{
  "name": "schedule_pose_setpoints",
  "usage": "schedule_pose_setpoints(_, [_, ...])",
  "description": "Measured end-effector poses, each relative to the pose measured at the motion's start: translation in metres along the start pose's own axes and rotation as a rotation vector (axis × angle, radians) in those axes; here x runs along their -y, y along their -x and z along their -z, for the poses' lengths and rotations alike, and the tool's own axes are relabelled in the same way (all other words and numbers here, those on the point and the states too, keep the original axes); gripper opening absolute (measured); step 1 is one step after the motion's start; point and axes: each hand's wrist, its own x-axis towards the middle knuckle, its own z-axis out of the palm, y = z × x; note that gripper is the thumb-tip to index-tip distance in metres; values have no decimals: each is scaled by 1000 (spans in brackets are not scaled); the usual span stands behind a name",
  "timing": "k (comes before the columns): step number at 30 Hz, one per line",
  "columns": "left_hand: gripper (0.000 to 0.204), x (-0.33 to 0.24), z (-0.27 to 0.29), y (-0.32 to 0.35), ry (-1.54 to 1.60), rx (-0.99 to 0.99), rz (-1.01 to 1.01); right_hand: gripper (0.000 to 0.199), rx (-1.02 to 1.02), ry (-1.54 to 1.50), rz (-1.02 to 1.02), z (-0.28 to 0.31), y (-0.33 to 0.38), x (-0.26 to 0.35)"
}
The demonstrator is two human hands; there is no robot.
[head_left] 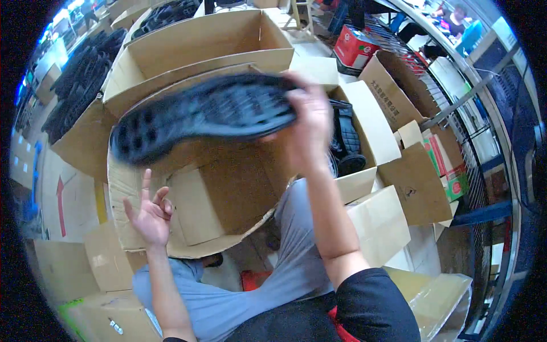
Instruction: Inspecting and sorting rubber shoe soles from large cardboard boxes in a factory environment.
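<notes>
Right hand (310,122): gripping one end of a black rubber shoe sole (199,117), fingers closing around its edge, lifting it up in front of the head camera.
Left hand (149,214): hanging open and empty below the sole, fingers spreading, palm facing up, touching nothing.
Sole position: hovering tread-side toward the camera, above an open cardboard box (216,194) that is sitting just beyond the person's knees.
Handling: the sole is looking light and flexible, probably bending if held only by one end; its studded tread is likely giving a sure grip, so pinching across the narrow middle would seem steadier.
Surroundings: more black soles (85,85) are lying stacked in boxes at left; another box (347,142) at right is holding dark parts.
</notes>
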Motion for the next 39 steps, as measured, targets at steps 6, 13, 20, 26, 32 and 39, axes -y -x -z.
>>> schedule_pose_setpoints(6, [70,23,6,-3,-250,26,93,35,-415,-80,150,125,-3,101])
schedule_pose_setpoints(13, [59,53,11,11,-300,-11,292,51,-583,885,-180,271,40,-54])
schedule_pose_setpoints(20, [43,31,-16,64,-793,-215,142,70,-577,963,-535,249,176,-136])
schedule_pose_setpoints(26, [32,-13,50,120,-1249,-387,-297,71,-63,996,-109,197,150,-108])
schedule_pose_setpoints(32, [32,-10,63,151,-1817,-738,-534,57,-913,438,-819,287,184,-199])
schedule_pose_setpoints(39, [37,-12,46,146,-1941,-635,-418,73,-1065,553,-882,276,184,-170])
